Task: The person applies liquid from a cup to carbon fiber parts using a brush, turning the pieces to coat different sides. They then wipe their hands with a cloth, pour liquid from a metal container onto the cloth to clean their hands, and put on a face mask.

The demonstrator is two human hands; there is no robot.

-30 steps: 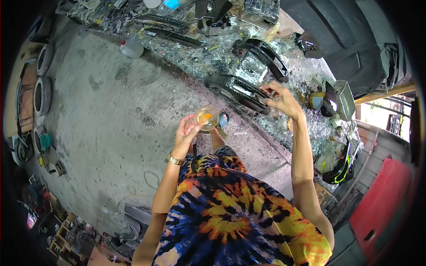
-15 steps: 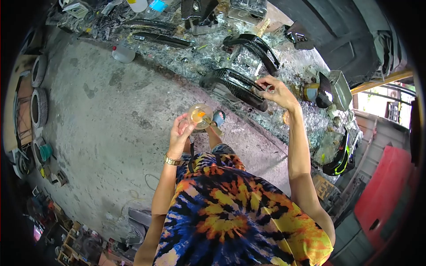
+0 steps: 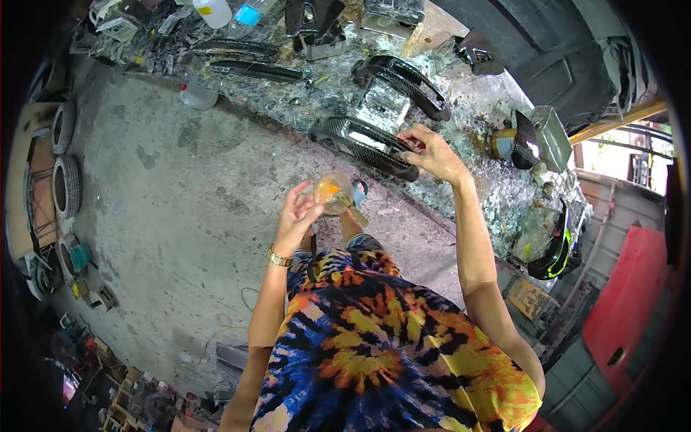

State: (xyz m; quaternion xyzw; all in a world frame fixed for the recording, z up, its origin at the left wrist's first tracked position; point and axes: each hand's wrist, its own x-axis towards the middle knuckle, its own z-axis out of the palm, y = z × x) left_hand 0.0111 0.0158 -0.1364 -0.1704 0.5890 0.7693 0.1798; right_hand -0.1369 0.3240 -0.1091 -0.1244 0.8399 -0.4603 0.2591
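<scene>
My left hand is closed on the rim of a clear round plastic cup, out over the floor beside the bench. A little orange-yellow stuff shows in the cup, and a flat brush leans in it with its handle sticking out. At the bench edge, my right hand pinches the right end of a glossy black curved carbon-fibre part. Its fingertips are partly hidden by the hand. Behind that part, a similar curved carbon-fibre part rests by a shiny wrapped block.
The bench carries long black strips, a white bottle, a can and a metal container. A jug stands on the floor by the bench. Tyres line the left side.
The carbon-fibre part and my right hand on it appear slightly further left. The cup has tilted and moved slightly right, its brush handle now lower. The view has shifted a little.
</scene>
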